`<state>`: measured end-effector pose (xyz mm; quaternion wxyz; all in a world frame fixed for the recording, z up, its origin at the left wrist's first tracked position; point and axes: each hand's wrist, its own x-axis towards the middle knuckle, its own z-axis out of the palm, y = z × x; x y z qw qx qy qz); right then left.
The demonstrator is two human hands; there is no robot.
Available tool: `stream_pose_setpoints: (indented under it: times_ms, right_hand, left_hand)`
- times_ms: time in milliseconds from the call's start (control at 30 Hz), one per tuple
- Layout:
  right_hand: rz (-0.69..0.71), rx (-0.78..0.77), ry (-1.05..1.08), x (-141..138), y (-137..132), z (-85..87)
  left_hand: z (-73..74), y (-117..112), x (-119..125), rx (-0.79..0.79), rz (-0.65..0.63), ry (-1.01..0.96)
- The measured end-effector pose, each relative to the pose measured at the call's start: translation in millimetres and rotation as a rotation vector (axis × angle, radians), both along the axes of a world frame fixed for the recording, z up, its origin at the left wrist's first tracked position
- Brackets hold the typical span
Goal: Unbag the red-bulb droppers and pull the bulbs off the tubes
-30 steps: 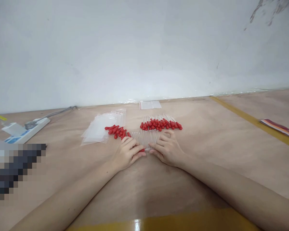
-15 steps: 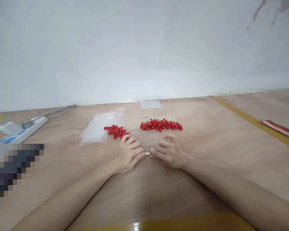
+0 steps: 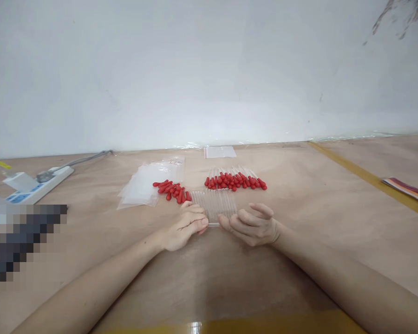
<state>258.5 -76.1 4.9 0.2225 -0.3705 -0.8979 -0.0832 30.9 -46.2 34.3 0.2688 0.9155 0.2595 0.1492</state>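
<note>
A flat row of clear glass tubes lies side by side on the wooden table. My left hand rests on its side at the row's near left corner, fingers stretched towards the tubes and touching their near edge. My right hand sits at the near right corner, palm turned partly up, fingers loosely bent and apart, one fingertip by the tubes. Neither hand holds anything that I can see. Loose red rubber bulbs lie just behind my left hand. Droppers with red bulbs lie in a row behind the tubes.
A stack of clear plastic bags lies left of the bulbs, and one small zip bag by the wall. A white power strip with a grey cable is far left. Yellow tape and a coloured packet are at the right.
Both hands slid back off the row of tubes towards me. My right hand lifted and turned partly palm up; the tubes now show more fully.
</note>
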Motion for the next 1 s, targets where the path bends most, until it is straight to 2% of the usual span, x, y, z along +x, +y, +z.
stream_pose_setpoints:
  times_ms: [200, 433, 533, 633, 800, 900, 1000]
  right_hand:
    - [-0.018, 0.0, -0.017, 1, -1, 3.1]
    - [-0.07, 0.089, 0.129, 10, 0, -3.0]
    - [-0.299, 0.195, 0.221, 23, 3, -1.3]
    - [-0.508, 0.255, 0.253, 29, 9, 0.4]
    - [-0.535, 0.159, 0.204, 24, 15, -7.7]
    - [-0.548, 0.106, 0.213, 20, 14, -11.4]
    - [-0.559, 0.08, 0.198, 18, 13, -11.4]
  left_hand:
    - [-1.1, 1, -4, 0.012, -0.005, -0.013]
    - [3.3, 5, -13, -0.033, 0.01, -0.02]
    - [7.7, 18, -30, -0.03, 0.227, -0.109]
    - [18.6, 34, -47, 0.07, 0.475, -0.185]
    - [32.5, 55, -64, 0.138, 0.757, -0.117]
    - [28.0, 64, -69, 0.18, 0.838, -0.04]
    - [18.6, 73, -70, 0.209, 0.863, -0.048]
